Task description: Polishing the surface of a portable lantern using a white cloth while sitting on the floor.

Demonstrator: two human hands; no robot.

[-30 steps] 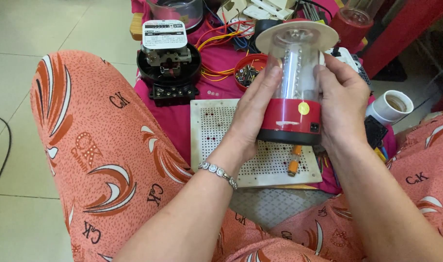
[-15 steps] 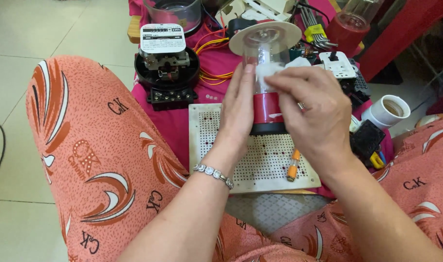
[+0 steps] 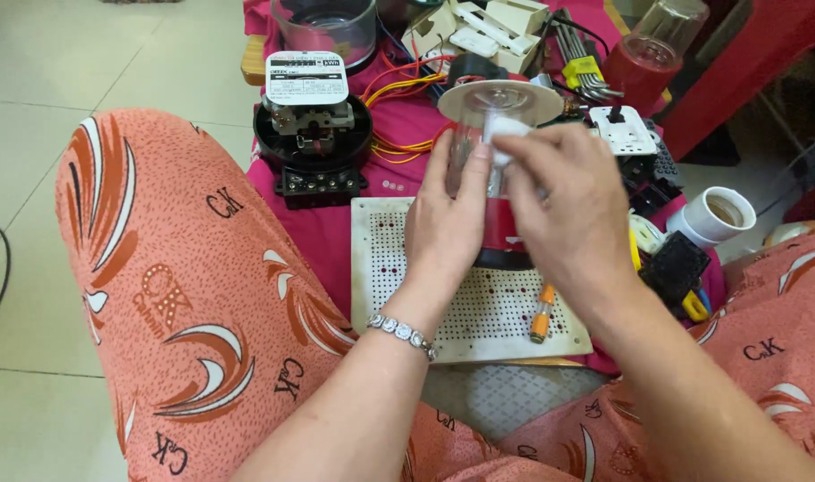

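Nearest me, my two forearms rise between knees in orange patterned trousers, a silver bracelet [image 3: 398, 332] on the left wrist. Just beyond lies the white perforated board [image 3: 398, 295], resting on the pink cloth [image 3: 336, 232] that carries everything. A small orange-handled screwdriver [image 3: 541, 314] lies near the board's right edge, untouched.

Over the board's far half I hold a blender jar [image 3: 501, 116], upright or nearly so: clear body, red collar low down, a wide clear disc on top. My left hand [image 3: 447, 223] wraps its left side, fingers closed around the body. My right hand [image 3: 572, 214] covers the right side and front, with the fingertips curled in up near the disc; it looks like a grip, though I cannot tell what exactly they pinch.

As I judge it, the jar is being handled and inspected, with no part visibly off it and the tools unused, so most of the work seems ahead.

Left of the jar sits a round black electricity meter [image 3: 311, 125] near the cloth's left edge. To the right, a white socket plate [image 3: 623, 132] and a white lamp holder [image 3: 715, 214]. Farthest back, a clear bowl [image 3: 324, 27], hex keys [image 3: 581, 67] and another red-based jar [image 3: 653, 54].
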